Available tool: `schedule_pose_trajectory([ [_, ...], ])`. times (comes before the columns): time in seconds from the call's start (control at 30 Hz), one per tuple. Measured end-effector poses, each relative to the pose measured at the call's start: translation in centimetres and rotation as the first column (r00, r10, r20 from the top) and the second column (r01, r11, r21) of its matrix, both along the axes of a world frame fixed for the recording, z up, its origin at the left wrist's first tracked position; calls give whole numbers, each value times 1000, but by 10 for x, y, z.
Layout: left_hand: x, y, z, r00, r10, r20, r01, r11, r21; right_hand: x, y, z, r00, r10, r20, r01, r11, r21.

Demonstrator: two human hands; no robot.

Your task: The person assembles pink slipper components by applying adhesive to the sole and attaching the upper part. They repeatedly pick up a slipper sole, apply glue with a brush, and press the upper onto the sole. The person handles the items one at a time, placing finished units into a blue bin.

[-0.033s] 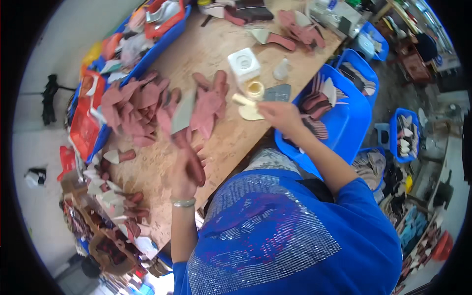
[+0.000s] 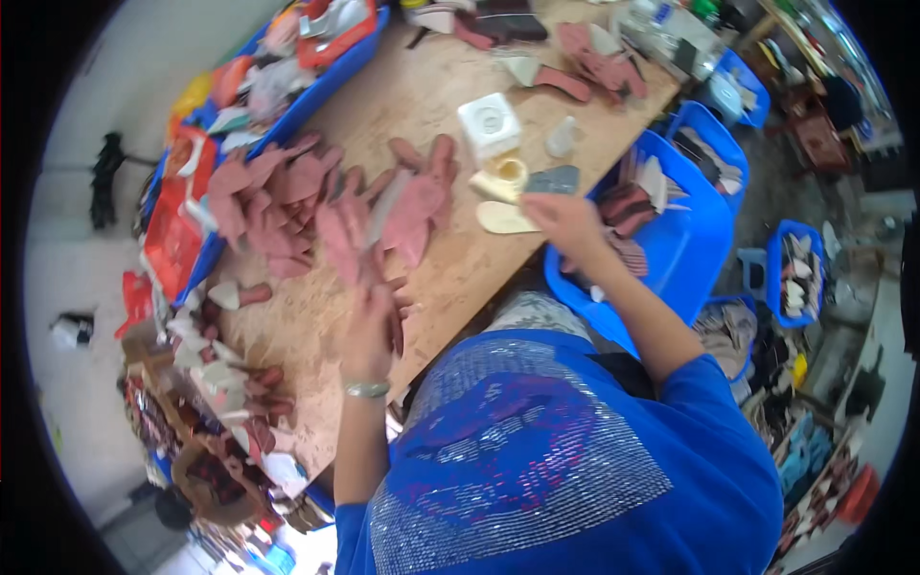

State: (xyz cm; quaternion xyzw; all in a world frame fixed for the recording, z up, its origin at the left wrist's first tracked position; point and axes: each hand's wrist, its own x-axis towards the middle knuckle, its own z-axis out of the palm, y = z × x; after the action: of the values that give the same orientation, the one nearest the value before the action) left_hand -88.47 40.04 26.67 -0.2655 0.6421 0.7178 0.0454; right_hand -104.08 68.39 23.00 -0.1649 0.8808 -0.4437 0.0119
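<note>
My left hand [image 2: 374,321] is closed around a pink-brown shoe insole [image 2: 396,333], blurred by motion at the table's near edge. A pink pile of shoe pieces [image 2: 340,225] lies just beyond it, with a pale grey piece [image 2: 387,206] among them. My right hand [image 2: 565,225] has its fingers pinched together near a cream-coloured, stick-like tool [image 2: 494,186]; its gripped end is hidden. That tool is beside an open round pot [image 2: 514,172] with a cream rim. Below the fingertips lies a flat cream pad [image 2: 505,218], next to a grey plate [image 2: 554,180].
A white block-shaped container [image 2: 490,125] and a small translucent bottle [image 2: 562,137] stand behind the pot. Blue bins [image 2: 685,235] with shoe pieces sit right of the table. More pink pieces [image 2: 273,201] and a blue tray [image 2: 316,96] with red baskets are at left.
The view has shifted slightly. The cream tool has moved from over the pad toward the pot's side. My left hand has turned, and the insole shows less.
</note>
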Motion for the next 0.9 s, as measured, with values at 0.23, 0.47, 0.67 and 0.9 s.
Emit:
schedule_pose_trajectory([
  [0.23,-13,22,24,963,-219,-156,-32,481,-876,26,21,68,902,86,424,37,961,-274],
  [0.47,-2,15,11,908,-265,-323,-208,383,-900,51,-15,85,913,381,-145,-387,922,-12],
  [0.67,19,0,6,918,-236,-317,-167,495,-852,22,-31,62,968,236,-87,-242,967,-74],
  [0.9,31,-8,10,921,-274,-276,-138,432,-891,-22,-64,70,970,147,-191,-155,987,-28],
])
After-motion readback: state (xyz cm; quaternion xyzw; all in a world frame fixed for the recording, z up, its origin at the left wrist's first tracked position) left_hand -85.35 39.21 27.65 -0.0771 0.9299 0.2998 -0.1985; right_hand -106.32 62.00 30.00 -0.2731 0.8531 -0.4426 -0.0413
